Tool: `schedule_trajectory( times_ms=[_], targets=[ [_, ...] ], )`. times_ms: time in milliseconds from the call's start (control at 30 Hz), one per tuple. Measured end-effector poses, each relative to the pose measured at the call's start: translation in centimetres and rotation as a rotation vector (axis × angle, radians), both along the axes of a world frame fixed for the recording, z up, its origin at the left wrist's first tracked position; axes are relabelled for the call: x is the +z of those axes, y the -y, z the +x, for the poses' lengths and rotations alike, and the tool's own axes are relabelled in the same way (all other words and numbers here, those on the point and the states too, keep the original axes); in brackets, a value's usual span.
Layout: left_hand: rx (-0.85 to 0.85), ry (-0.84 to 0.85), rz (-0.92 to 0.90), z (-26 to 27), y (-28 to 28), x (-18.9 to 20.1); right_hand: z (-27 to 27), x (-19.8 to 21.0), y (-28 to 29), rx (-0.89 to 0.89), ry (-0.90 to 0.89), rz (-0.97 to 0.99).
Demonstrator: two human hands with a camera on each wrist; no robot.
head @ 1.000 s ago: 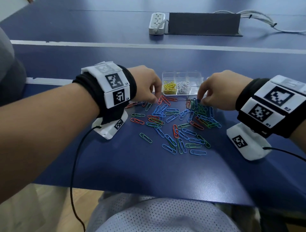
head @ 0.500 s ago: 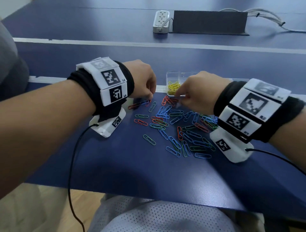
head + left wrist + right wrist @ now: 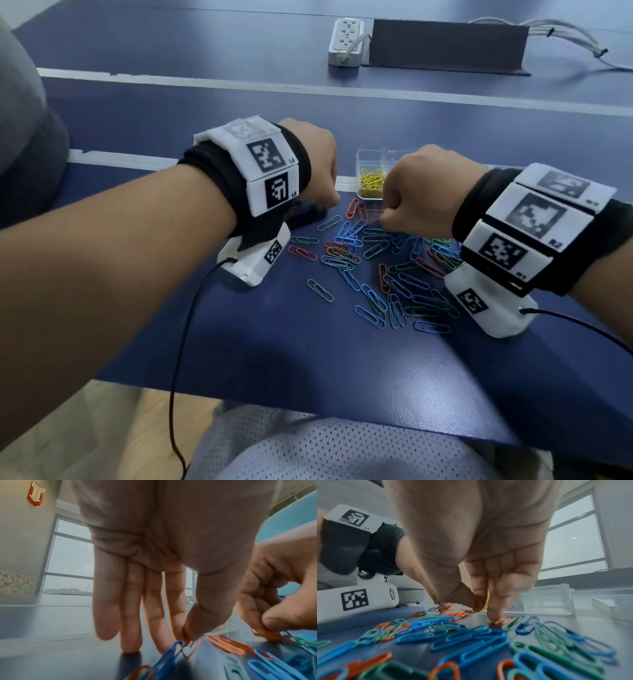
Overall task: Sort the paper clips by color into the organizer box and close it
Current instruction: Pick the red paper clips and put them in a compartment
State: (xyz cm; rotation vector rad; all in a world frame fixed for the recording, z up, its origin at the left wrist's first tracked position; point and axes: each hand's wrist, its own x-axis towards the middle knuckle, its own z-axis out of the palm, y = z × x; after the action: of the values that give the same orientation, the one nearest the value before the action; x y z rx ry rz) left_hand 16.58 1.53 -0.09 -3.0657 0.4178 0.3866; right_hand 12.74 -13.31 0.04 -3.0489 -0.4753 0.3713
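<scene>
A loose pile of blue, green and orange paper clips (image 3: pixel 376 267) lies on the dark blue table. Beyond it stands the clear organizer box (image 3: pixel 368 156), with yellow clips (image 3: pixel 371 183) in its front-left compartment; my right hand hides the rest of it. At the pile's far left edge, my left hand (image 3: pixel 186 639) pinches an orange clip (image 3: pixel 192 649) between thumb and forefinger. My right hand (image 3: pixel 474 608) pinches another orange clip (image 3: pixel 466 611) just in front of the box (image 3: pixel 547 599), and its middle fingertip rests on a third orange clip (image 3: pixel 502 621).
A white power strip (image 3: pixel 346 41), a black panel (image 3: pixel 445 44) and a bundle of cables (image 3: pixel 565 37) lie at the table's far side. White tape (image 3: pixel 308 89) crosses the table. The table's near edge (image 3: pixel 308 404) is close to my lap.
My right hand has moved left, from the pile's right side to the orange clips in front of the box, and now covers most of the box. The left hand has stayed put.
</scene>
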Motion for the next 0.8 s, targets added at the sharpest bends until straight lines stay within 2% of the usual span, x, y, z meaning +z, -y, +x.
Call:
schedule_trajectory(
  times_ms=[100, 233, 467, 700, 800],
  targets=[
    [0.035, -0.030, -0.039, 0.2, 0.2, 0.2, -0.1, 0.5, -0.3, 0.021, 0.003, 0.072],
    [0.060, -0.070, -0.080, 0.1, 0.2, 0.4, 0.1, 0.3, -0.5, 0.074, 0.035, 0.046],
    [-0.033, -0.023, -0.101, -0.7, 0.6, 0.4, -0.1, 0.0, -1.0, 0.219, -0.004, -0.004],
    [-0.088, -0.056, -0.205, -1.1, 1.0, 0.1, -0.2, 0.2, 0.0, 0.192, 0.018, -0.016],
    [-0.096, -0.078, -0.222, -1.4, 1.3, 0.1, -0.3, 0.5, 0.6, 0.167, 0.061, 0.037]
  ],
)
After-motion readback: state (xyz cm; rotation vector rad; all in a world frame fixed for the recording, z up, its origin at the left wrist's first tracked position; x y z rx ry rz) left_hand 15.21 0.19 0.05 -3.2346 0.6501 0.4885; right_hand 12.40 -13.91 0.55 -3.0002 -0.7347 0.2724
